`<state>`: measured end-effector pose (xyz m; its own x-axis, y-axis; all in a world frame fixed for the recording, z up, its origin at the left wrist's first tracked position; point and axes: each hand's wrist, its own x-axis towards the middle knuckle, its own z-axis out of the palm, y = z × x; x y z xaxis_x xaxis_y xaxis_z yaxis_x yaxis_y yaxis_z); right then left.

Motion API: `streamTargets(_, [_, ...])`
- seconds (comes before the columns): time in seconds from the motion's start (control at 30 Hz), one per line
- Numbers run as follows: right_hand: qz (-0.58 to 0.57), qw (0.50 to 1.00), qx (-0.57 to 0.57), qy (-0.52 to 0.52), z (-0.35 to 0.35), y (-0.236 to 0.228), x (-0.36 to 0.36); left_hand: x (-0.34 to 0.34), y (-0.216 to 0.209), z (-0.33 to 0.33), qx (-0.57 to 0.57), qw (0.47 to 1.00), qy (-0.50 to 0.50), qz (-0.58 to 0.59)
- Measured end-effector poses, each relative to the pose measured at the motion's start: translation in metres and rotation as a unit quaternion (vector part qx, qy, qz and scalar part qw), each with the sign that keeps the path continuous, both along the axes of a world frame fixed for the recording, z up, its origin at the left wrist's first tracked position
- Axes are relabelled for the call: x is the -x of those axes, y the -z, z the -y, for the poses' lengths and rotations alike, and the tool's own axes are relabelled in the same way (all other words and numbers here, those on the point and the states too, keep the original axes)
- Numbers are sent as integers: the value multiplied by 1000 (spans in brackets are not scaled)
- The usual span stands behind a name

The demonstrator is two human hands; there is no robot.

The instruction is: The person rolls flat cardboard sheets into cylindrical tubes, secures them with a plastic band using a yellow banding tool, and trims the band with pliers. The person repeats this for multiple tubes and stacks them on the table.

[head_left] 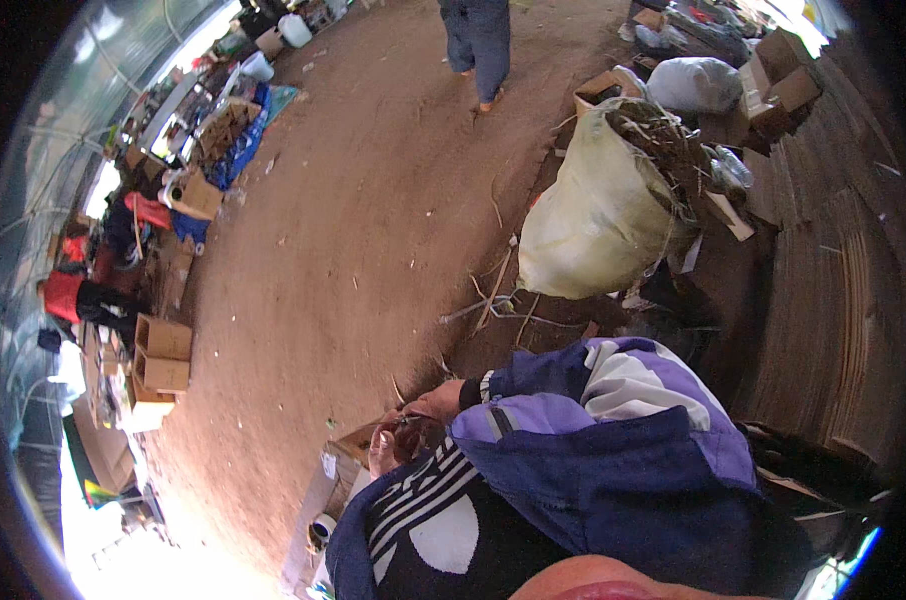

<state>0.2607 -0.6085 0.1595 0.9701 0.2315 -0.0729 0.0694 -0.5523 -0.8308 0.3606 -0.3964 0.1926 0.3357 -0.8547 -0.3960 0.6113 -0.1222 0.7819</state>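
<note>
Close in front of my body, my right hand (437, 402) reaches out from a navy and purple sleeve, its fingers pinched together. Just left of it is my left hand (381, 452), thumb up and fingers curled, partly hidden by my jacket. Between the two hands lies a small dark reddish-brown thing (410, 434), too small and shaded to name. Both hands seem closed on it. Right below them stands an opened cardboard box (318, 490), and a roll of tape (322, 527) sits beside it.
A large pale yellow sack (593, 215) stuffed with dry stalks stands ahead right, with loose sticks (493, 300) by it. Flat cardboard (823, 300) is stacked at the right. A person in red (63, 296) bends among boxes at the left; another person's legs (481, 45) show far ahead.
</note>
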Motion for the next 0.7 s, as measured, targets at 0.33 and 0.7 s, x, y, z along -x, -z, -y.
streamTargets(0.33, [-56,997,-4,44,-13,0,43,24,-8,33,-23,995,23,-93])
streamTargets(0.7, [-119,984,24,131,29,20,60,11,32,91,-59,990,102,-79])
